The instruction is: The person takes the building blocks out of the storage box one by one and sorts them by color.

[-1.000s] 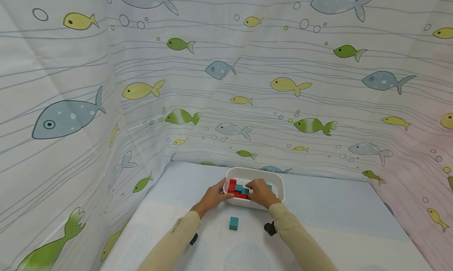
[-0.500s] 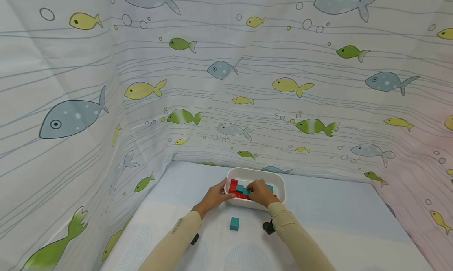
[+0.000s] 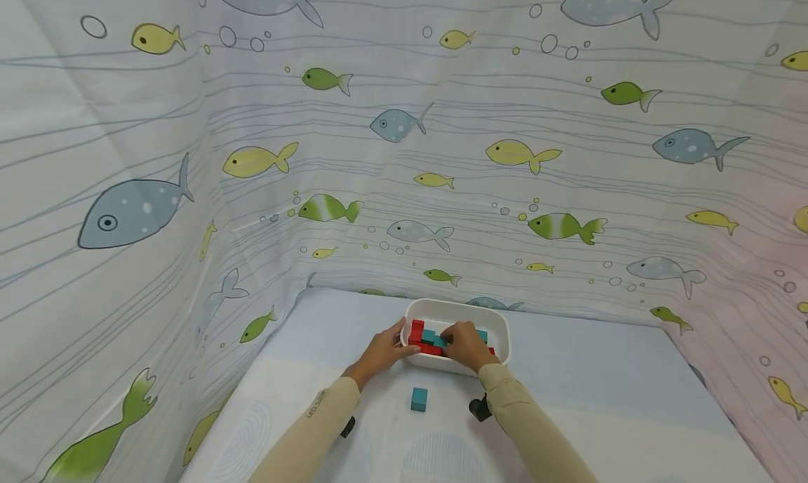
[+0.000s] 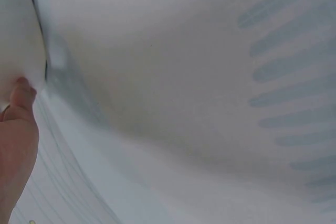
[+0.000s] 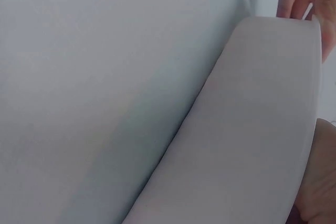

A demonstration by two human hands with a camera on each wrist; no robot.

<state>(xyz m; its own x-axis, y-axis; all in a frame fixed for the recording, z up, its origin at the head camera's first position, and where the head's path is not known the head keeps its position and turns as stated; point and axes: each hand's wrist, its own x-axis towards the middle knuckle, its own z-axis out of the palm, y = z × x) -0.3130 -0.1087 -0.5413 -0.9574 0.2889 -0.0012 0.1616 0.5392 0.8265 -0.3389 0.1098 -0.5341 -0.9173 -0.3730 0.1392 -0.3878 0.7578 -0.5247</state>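
Observation:
A white bin (image 3: 507, 332) with rounded corners holds red blocks (image 3: 417, 327) and teal cubes (image 3: 428, 336). At its left end my left hand (image 3: 381, 350) grips the wall, thumb on the near side; the left wrist view shows the thumb (image 4: 22, 100) against the bin (image 4: 21, 35). My right hand (image 3: 466, 344) reaches inside, fingertips curled at a teal cube (image 3: 439, 341) and seeming to pinch it; the palm covers part of the contents. From the right wrist, the bin's outer wall (image 5: 252, 114) hides the fingers of that hand (image 5: 320, 177).
A single teal cube (image 3: 419, 399) lies on the pale tabletop (image 3: 587, 371) in front of the bin, between the forearms. Fish-patterned curtain (image 3: 467, 245) hangs close behind the bin and along the left side. Black devices (image 3: 481, 407) sit below the wrists.
The right hand's fingertips have drawn together and lowered onto the blocks in the bin. The left hand keeps its hold; the whole head view has shifted slightly.

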